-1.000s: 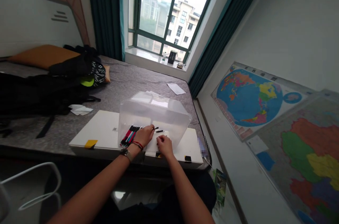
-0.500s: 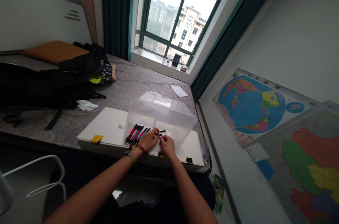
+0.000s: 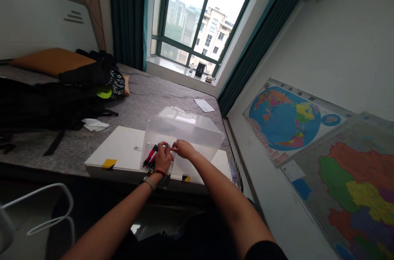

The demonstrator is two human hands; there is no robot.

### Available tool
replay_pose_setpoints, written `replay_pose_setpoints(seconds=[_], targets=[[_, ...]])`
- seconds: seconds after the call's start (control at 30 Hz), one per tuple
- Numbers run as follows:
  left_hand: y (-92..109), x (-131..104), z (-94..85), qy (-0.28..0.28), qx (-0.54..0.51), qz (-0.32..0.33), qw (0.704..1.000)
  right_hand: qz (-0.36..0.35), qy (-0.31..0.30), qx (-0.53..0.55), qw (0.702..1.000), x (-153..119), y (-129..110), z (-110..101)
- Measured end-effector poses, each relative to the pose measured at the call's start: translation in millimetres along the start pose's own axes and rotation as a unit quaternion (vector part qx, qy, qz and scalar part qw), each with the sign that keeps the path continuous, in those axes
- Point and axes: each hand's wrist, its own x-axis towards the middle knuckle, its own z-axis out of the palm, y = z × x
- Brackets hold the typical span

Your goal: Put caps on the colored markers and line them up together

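Observation:
A row of several pens (image 3: 149, 156), black, red and pink, lies inside a clear plastic box (image 3: 203, 135) that rests on its side with its opening toward me. My left hand (image 3: 164, 158) is over the right part of the row, fingers curled down around pens there and hiding many of them. Pen tips show just beyond its fingertips. Close beside it, my right hand (image 3: 184, 149) reaches in with thumb and fingers pinched together, pointing left toward the left hand's fingertips. Whatever sits in that pinch is too small to make out.
Beneath the plastic box is a flat white box (image 3: 107, 145) with yellow-black tape (image 3: 109, 164), on a grey mattress (image 3: 147, 92). A crumpled tissue (image 3: 95, 124), black bags (image 3: 40, 104) and a white sheet (image 3: 204, 105) lie around. Wall maps (image 3: 286, 114) hang at right.
Both hands have shifted left along the pens, and my right hand has turned to point left. The small black piece between the hands is no longer visible. The view has turned slightly right.

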Motion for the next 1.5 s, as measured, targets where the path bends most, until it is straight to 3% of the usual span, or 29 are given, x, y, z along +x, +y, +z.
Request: replay_pose_setpoints(seconds=[0.17, 0.77, 0.9, 1.0, 1.1, 1.17, 1.2, 1.3, 1.4, 1.5], targets=[[1, 0, -0.8, -0.006, -0.003, -0.011, 1.000, -0.037, -0.067, -0.083, 0.994, 11, -1, 10], [6, -1, -0.7, -0.004, -0.006, -0.016, 1.000, -0.050, -0.074, -0.096, 0.991, 3, 6, 11], [4, -1, 1.3, -0.005, -0.023, 0.000, 1.000, -0.022, -0.076, -0.112, 0.991, -4, 11, 3], [2, 0, 2.3, -0.012, -0.023, 0.010, 1.000, 0.036, -0.044, -0.084, 0.995, -12, 15, -5], [2, 0, 2.2, -0.022, -0.025, 0.008, 0.999, 0.116, 0.067, 0.039, 0.990, -23, 16, -8], [3, 0, 1.7, -0.030, -0.024, 0.008, 0.999, 0.174, 0.158, 0.200, 0.951, -32, 13, -3], [4, 0, 1.4, -0.035, -0.024, 0.009, 0.999, 0.199, 0.198, 0.296, 0.913, -37, 10, 3], [6, 0, 1.2, -0.050, -0.026, 0.019, 0.998, 0.232, 0.277, 0.549, 0.753, -50, 2, 27], [5, -1, 2.4, -0.057, -0.028, 0.026, 0.998, 0.231, 0.332, 0.651, 0.642, -59, -5, 52], [4, -1, 4.1, -0.062, -0.022, 0.029, 0.997, 0.237, 0.367, 0.682, 0.586, -62, -5, 68]])
